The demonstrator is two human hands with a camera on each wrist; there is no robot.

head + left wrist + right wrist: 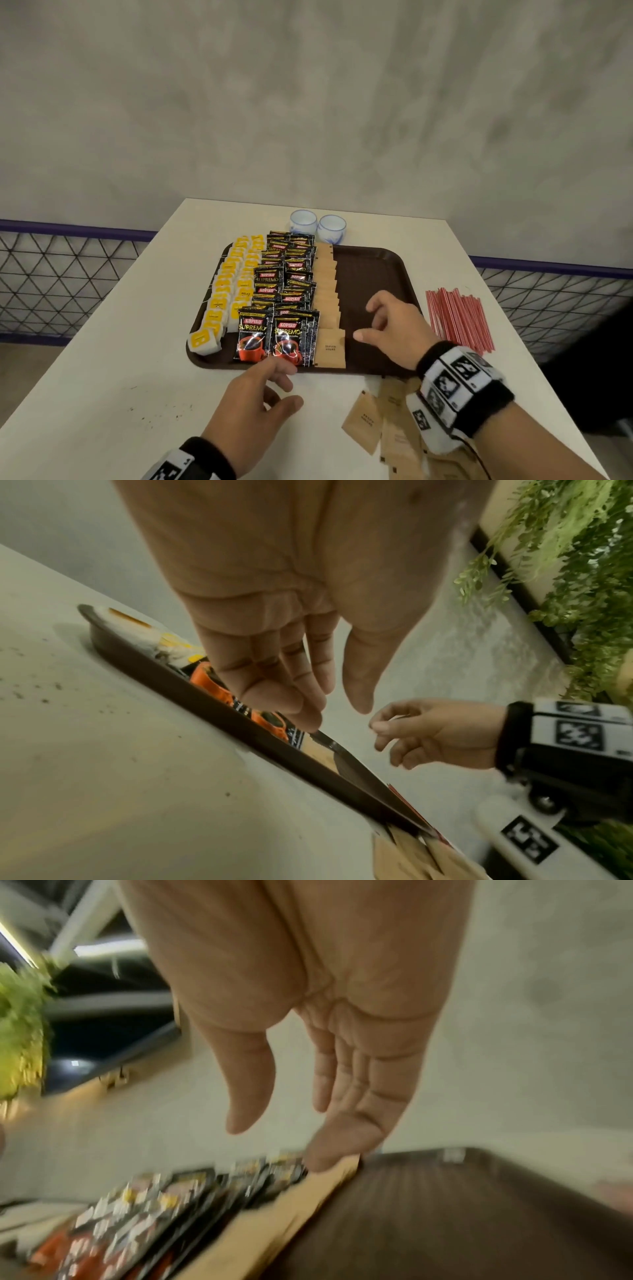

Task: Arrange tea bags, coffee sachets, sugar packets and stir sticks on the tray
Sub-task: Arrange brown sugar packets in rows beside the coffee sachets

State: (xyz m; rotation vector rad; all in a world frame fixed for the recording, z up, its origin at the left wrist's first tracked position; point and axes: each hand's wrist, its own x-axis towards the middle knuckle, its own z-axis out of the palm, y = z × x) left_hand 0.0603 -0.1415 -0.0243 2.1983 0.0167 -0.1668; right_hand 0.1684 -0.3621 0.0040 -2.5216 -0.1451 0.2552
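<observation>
Tea bags (pixel 228 294) and coffee sachets (pixel 287 291) already fill the tray (pixel 376 274) at its left edge, one column of sugar packets (pixel 327 294) stands beside them, but more sugar packets (pixel 363 419) at the near table (pixel 102 377) edge and stir sticks (pixel 457 317) at its right edge wait, while both hands, left (pixel 255 404) and right (pixel 394 330), hover loosely open and hold nothing.

Under the right hand (pixel 394 330), the loose sugar packets (pixel 394 431) are partly covered by its wrist and cut off below; the right-wrist view blurs the coffee sachets (pixel 143 1226)
</observation>
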